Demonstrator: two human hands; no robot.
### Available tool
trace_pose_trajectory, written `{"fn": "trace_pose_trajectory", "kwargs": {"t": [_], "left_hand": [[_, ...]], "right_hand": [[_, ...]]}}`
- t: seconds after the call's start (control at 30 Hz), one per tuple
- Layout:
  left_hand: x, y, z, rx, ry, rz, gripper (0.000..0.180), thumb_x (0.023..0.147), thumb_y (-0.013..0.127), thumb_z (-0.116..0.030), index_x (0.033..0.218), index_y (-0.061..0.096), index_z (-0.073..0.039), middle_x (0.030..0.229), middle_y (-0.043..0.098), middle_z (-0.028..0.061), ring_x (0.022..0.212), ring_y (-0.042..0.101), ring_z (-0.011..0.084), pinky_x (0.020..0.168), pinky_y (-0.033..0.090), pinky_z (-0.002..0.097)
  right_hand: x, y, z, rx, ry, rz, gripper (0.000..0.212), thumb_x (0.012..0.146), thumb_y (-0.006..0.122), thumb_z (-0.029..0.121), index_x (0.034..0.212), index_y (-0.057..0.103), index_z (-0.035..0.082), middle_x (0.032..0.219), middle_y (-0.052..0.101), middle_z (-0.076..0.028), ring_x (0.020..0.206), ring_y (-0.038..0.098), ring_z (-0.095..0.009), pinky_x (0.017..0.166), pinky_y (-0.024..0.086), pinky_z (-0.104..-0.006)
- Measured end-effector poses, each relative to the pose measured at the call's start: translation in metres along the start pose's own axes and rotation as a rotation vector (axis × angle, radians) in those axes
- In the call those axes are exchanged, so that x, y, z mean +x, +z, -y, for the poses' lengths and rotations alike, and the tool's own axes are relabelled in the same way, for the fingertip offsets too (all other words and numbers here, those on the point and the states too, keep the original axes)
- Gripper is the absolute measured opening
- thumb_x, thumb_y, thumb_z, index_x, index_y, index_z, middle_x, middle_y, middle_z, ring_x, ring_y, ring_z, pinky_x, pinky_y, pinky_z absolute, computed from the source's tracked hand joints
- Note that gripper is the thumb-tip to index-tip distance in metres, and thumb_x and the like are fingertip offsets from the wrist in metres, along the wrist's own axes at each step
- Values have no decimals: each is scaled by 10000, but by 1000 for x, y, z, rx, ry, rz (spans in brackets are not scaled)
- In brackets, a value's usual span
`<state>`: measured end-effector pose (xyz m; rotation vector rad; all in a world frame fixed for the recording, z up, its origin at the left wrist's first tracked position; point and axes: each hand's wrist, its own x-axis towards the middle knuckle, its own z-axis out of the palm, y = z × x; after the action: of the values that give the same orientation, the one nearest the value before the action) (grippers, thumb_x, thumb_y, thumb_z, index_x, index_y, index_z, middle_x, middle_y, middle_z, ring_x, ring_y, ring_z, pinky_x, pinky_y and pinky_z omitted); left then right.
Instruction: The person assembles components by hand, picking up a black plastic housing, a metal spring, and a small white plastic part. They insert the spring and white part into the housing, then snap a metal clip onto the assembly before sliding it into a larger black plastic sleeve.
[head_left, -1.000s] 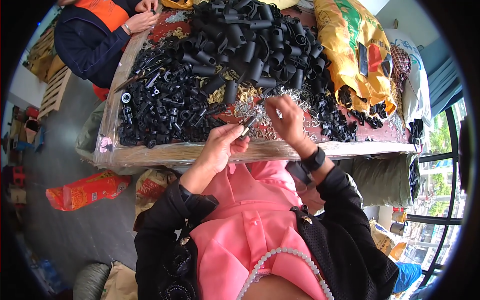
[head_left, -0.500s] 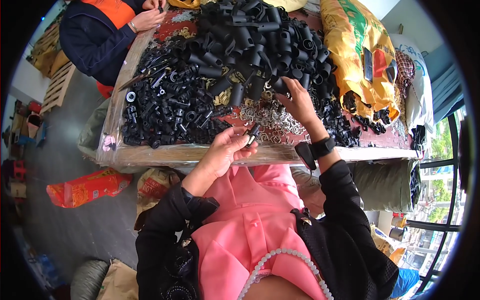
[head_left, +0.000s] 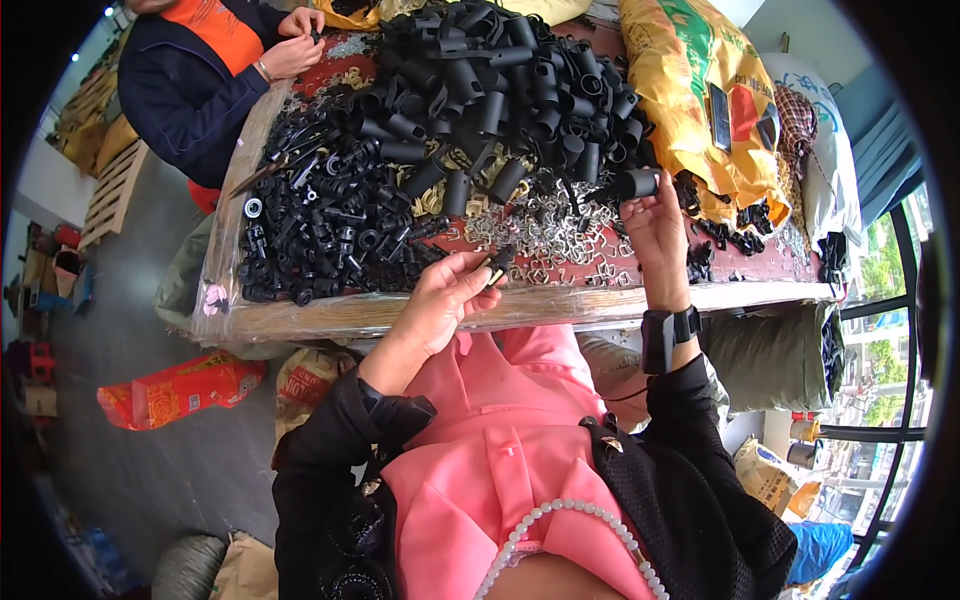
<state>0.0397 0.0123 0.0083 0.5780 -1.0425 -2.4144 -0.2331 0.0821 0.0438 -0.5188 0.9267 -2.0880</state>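
Note:
Near the table's front edge, my left hand [head_left: 448,300] is closed in a pinch on a small black plastic part [head_left: 497,260] with a pale, shiny piece on it. Farther right, my right hand [head_left: 656,228] grips a black tube-shaped plastic part [head_left: 633,184] by its end, at the right side of the heap. Many similar black tubes [head_left: 490,110] are piled up at the table's middle and back. Between my hands lies a scatter of small silvery metal clips [head_left: 560,240]. Small black fittings [head_left: 345,225] spread over the left part of the table.
Across the far left corner stands a person in a dark jacket [head_left: 195,90], holding something small. A yellow woven sack [head_left: 690,90] bounds the right side, with a phone [head_left: 719,115] on it. A red bag [head_left: 180,390] lies on the floor at left. Wood edges the table [head_left: 380,312].
My right hand has moved right from the heap and now holds a black tube. My left hand stays nearly in place with its small part.

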Motion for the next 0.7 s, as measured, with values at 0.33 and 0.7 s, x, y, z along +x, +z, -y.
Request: {"fn": "trace_pose_trajectory", "kwargs": {"t": [0.33,0.7], "left_hand": [[-1,6,-16,-33,14,-69,266,823,495,-85,1065,468,21,888,567,88,703,539,105,618,458,202],[-7,13,-20,136,9,-23,268,795,552,-112,1032,507,5,718,525,-5,590,471,43,533,398,165]], "right_hand": [[-41,34,-35,77,546,267,399,849,448,295,1113,446,-4,927,555,-97,692,520,-121,605,423,-236],[-57,56,-32,-961,148,773,490,767,580,354,1063,500,-29,877,562,-75,782,511,-105,707,417,-229]]}}
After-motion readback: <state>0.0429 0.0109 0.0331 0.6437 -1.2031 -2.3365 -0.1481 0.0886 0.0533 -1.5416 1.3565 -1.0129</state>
